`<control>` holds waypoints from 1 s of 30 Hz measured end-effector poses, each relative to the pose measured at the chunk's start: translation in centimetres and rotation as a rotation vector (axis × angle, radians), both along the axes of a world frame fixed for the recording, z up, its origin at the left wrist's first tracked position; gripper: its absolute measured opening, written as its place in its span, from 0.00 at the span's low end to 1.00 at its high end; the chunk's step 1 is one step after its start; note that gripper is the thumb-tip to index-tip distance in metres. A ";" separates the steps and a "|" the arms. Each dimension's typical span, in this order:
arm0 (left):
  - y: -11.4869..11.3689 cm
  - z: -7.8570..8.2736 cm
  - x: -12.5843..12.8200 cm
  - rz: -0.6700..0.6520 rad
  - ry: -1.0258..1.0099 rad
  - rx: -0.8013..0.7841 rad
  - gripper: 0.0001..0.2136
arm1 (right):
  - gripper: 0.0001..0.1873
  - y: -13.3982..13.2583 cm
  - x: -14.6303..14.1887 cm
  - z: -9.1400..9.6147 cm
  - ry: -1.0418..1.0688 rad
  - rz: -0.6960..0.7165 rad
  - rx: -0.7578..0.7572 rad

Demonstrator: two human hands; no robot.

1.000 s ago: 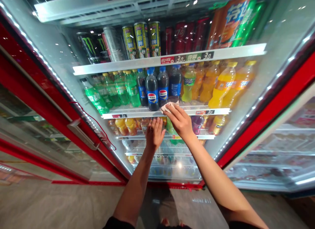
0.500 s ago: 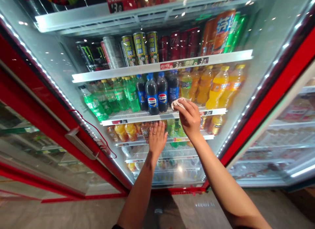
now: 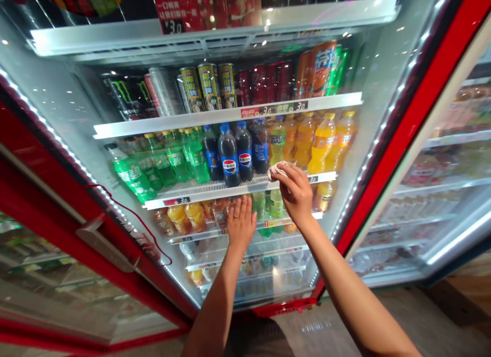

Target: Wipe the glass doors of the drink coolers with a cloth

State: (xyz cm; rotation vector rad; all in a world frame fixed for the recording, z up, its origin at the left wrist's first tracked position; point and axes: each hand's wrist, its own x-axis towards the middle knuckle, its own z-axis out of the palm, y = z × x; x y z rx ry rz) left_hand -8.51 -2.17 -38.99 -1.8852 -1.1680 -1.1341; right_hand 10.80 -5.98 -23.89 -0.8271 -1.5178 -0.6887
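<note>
My left hand [image 3: 241, 225] lies flat and open against the glass door [image 3: 245, 234] of a drinks fridge, level with the lower shelves, holding nothing. My right hand [image 3: 295, 193] grips a crumpled pale cloth [image 3: 281, 169] pressed to the glass, next to the shelf edge with the cola bottles. Behind the glass stand blue-labelled Pepsi bottles [image 3: 229, 156], green soda bottles [image 3: 132, 179], orange soda bottles [image 3: 321, 144] and several rows of cans [image 3: 203, 87]. My hands hide part of the lower shelves.
The fridge's red door frame [image 3: 406, 127] runs up the right side, and a metal door handle [image 3: 103, 246] sits on the left door. A second glass door [image 3: 441, 193] stands at the right. A red price sign [image 3: 182, 12] tops the fridge, and floor shows below.
The cloth in my right hand has slid rightward across the glass relative to the bottles. My left hand lies flatter on the door. The whole view has tilted and shifted.
</note>
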 end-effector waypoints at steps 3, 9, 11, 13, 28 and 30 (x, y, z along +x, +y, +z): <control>-0.2 0.2 0.0 0.013 0.010 0.028 0.38 | 0.21 0.4 -1.0 0.7 -0.005 0.041 0.005; -0.8 0.5 -0.3 0.045 0.036 -0.071 0.37 | 0.20 -0.3 -0.4 -1.1 -0.160 0.105 -0.100; -0.9 0.6 -0.4 0.036 0.032 -0.106 0.38 | 0.20 -0.6 0.8 -1.2 -0.123 0.094 -0.124; -1.0 0.6 -0.4 0.037 0.023 -0.114 0.38 | 0.19 -0.7 2.1 -0.6 -0.052 0.086 -0.116; -2.4 1.3 1.3 0.115 -0.049 -0.066 0.37 | 0.21 -0.9 5.0 -1.4 -0.185 0.077 -0.148; -2.8 1.5 1.7 0.095 -0.039 -0.072 0.37 | 0.21 -0.9 5.5 -1.4 -0.176 0.078 -0.144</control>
